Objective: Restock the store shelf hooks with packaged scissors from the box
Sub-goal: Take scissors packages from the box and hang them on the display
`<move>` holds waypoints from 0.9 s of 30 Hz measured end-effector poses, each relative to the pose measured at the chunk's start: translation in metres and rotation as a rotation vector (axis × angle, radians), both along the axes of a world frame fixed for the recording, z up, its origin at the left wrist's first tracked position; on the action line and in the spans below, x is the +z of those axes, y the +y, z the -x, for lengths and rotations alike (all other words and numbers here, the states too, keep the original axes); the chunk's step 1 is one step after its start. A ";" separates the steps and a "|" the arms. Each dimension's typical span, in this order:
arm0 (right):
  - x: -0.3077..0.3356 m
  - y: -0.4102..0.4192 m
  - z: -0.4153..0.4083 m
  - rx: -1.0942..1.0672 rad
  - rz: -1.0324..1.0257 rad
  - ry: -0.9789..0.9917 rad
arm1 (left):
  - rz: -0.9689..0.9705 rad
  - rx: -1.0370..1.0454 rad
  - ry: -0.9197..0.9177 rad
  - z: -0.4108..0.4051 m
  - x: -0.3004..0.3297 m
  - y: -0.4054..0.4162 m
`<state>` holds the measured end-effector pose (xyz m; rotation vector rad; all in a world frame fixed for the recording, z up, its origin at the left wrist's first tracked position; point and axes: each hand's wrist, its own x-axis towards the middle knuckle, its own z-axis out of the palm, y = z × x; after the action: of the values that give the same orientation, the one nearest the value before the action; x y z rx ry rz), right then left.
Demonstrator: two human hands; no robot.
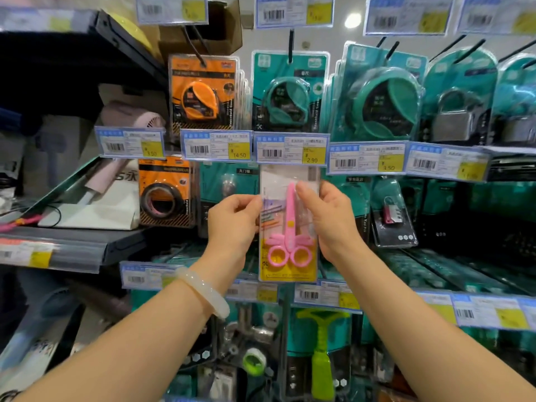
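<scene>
Fingertips of the left hand (232,220) pinched the left edge of a packaged scissors (288,224), thumb in front and curled fingers behind the glossy plastic. Across from it, the right hand (329,220) gripped the right edge the same way, its thumb pressed flat onto the clear blister beside the blade. Between both hands the pack stood upright in front of the hook display, its top edge tucked just under the price tag reading 2.90 (291,149). Whether its hole sat on a hook could not be told.

Inside the transparent shell lay small pink plastic scissors (290,227), blades pointing up, two round finger loops at the bottom, against a backing card that ran pale at the top and yellow at the bottom. A smooth, milky, translucent bangle (204,293) circled the left wrist.

Behind, black wire hooks (291,44) carried stiff blister packs: an orange tape measure (203,95), teal round tape measures (287,101), and metal padlocks (455,117) on teal cards. Left of the scissors hung an orange card holding a roll of black tape (164,200). Below, a lime-green plastic handled tool (320,352) hung among other goods. To the far left a dark metal shelf (78,248) held pale, blurred items.
</scene>
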<state>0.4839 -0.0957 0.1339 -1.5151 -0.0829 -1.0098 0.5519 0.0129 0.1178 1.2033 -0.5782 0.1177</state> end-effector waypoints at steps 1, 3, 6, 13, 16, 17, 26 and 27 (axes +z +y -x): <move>0.002 0.002 0.000 0.001 0.030 -0.025 | 0.003 0.011 -0.018 0.000 0.002 0.000; 0.008 0.004 -0.001 0.010 0.050 -0.056 | 0.014 0.026 -0.048 0.000 0.007 0.001; 0.013 0.005 -0.007 0.083 -0.069 -0.042 | 0.003 0.025 -0.062 -0.001 0.017 -0.001; 0.012 0.010 -0.014 -0.014 -0.047 0.024 | 0.003 0.015 0.018 -0.006 0.015 0.000; 0.013 0.007 -0.012 -0.016 -0.071 0.018 | 0.005 0.008 0.010 -0.006 0.019 -0.003; 0.014 0.006 -0.010 -0.002 -0.090 0.003 | -0.006 0.006 0.007 -0.006 0.021 -0.005; 0.008 0.001 -0.009 -0.031 -0.061 0.029 | -0.065 0.008 0.018 -0.008 0.014 -0.008; 0.009 0.000 -0.008 -0.021 -0.094 0.023 | -0.071 0.016 0.008 -0.007 0.016 -0.010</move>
<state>0.4922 -0.0959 0.1427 -1.4447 -0.0031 -0.9994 0.5593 0.0034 0.1337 1.2773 -0.5700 0.1065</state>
